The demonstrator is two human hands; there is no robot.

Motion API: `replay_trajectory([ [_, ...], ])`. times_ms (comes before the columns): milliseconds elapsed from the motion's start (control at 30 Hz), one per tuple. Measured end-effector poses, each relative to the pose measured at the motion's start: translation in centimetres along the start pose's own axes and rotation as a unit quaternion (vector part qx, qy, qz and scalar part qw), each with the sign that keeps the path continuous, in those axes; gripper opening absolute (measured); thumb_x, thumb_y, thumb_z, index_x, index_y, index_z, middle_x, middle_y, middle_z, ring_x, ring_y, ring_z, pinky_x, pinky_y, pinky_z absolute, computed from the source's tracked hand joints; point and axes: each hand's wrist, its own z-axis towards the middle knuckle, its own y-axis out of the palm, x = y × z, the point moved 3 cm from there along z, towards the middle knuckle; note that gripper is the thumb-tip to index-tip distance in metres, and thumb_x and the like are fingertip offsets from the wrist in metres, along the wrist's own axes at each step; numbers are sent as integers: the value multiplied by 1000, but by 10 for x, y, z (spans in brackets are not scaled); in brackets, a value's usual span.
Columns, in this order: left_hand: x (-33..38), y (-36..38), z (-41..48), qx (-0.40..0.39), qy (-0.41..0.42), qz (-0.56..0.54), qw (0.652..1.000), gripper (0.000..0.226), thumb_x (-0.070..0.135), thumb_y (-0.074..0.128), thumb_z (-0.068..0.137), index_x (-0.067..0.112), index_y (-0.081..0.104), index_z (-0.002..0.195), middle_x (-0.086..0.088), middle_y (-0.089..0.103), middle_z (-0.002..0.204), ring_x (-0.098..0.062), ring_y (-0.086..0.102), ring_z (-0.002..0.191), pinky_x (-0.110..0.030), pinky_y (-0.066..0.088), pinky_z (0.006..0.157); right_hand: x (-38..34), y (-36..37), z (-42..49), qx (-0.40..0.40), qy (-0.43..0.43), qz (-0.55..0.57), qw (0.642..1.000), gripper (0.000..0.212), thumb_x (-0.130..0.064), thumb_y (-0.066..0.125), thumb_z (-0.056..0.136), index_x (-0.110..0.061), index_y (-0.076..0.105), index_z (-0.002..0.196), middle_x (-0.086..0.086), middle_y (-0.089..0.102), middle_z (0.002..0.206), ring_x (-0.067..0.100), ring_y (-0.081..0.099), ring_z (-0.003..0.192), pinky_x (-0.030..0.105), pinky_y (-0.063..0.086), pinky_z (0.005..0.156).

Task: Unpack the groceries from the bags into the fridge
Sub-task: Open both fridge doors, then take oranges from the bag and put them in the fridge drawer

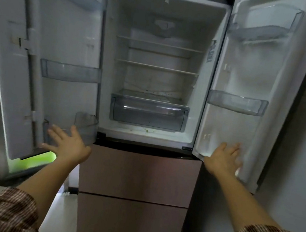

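Fridge open; clear drawer on floor; green crumbs in front.

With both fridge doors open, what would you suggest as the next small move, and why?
Probably turn to fetch a bag: the left hand and right hand are open and empty, the shelves bare, no groceries in view.

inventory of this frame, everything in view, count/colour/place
fridge: 1, white inside, centre, both upper doors open
shelves: 2, pale, upper compartment
crisper drawer: 1, clear, below the shelves
left door bins: 3, clear, top, middle, bottom
right door bins: 2, clear, top, middle
lower drawers: 2, brownish pink, shut, below
green object: 1, bright green, behind left door, unidentifiable
groceries, bags: none in view
sleeves: 2, brown striped, bottom corners
left hand: open, by bottom left bin
right hand: open, at right door's lower edge
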Motion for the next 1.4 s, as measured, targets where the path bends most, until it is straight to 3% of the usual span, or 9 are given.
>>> replay_trajectory([
  [100, 3, -15, -7, 5, 50, -33, 998, 81, 33, 62, 85, 15, 15, 149, -23, -8, 157, -37, -9, 145, -64, 5, 110, -45, 12, -23, -27, -100, 35, 994, 70, -34, 57, 89, -9, 23, 145, 19, -5, 158, 35, 5, 144, 53, 20, 111],
  [267, -23, -35, -40, 22, 130, -70, 989, 57, 28, 62, 83, 11, 44, 135, -20, 26, 151, -36, 20, 140, -47, 27, 111, -133, 32, -91, -69, -260, 78, 960, 57, -33, 54, 90, -11, 34, 139, 11, 15, 154, 30, 19, 137, 48, 25, 107],
  [433, -94, -67, -75, 48, 103, -89, 990, 41, 23, 57, 84, 13, 56, 124, -9, 49, 133, -29, 40, 124, -39, 40, 98, -208, 56, -180, -132, -389, 121, 904, 50, -30, 53, 89, -15, 39, 135, 8, 27, 148, 28, 24, 134, 45, 29, 106],
  [633, -247, -132, -99, 111, -20, -75, 991, 26, 23, 53, 86, 12, 66, 106, -11, 64, 109, -30, 55, 104, -39, 49, 84, -312, 85, -327, -171, -540, 128, 814, 48, -31, 53, 89, -17, 43, 134, 5, 35, 143, 26, 30, 131, 42, 29, 102],
  [833, -422, -198, -107, 152, -105, -36, 982, 23, 23, 52, 87, 9, 63, 101, -10, 61, 102, -29, 53, 101, -39, 48, 82, -427, 105, -491, -195, -605, 150, 757, 44, -36, 52, 89, -15, 46, 127, 5, 42, 135, 27, 34, 126, 43, 32, 99],
  [967, -538, -234, -118, 178, -141, -27, 973, 25, 24, 51, 89, 12, 62, 107, -8, 61, 108, -26, 52, 105, -34, 42, 85, -499, 126, -608, -225, -622, 168, 731, 47, -37, 53, 89, -16, 45, 130, 6, 43, 135, 28, 35, 126, 45, 33, 98],
  [1167, -701, -280, -133, 166, -214, -14, 962, 31, 25, 50, 88, 15, 59, 116, -5, 58, 120, -22, 49, 115, -36, 43, 95, -579, 157, -759, -292, -634, 159, 698, 48, -37, 53, 88, -16, 44, 130, 6, 43, 137, 27, 33, 128, 47, 32, 102],
  [1400, -857, -305, -138, 149, -279, 29, 948, 27, 27, 51, 88, 15, 62, 110, -6, 59, 117, -28, 49, 115, -40, 47, 92, -663, 194, -886, -338, -679, 129, 639, 49, -36, 48, 89, -17, 40, 134, 4, 41, 137, 24, 31, 129, 47, 25, 106],
])
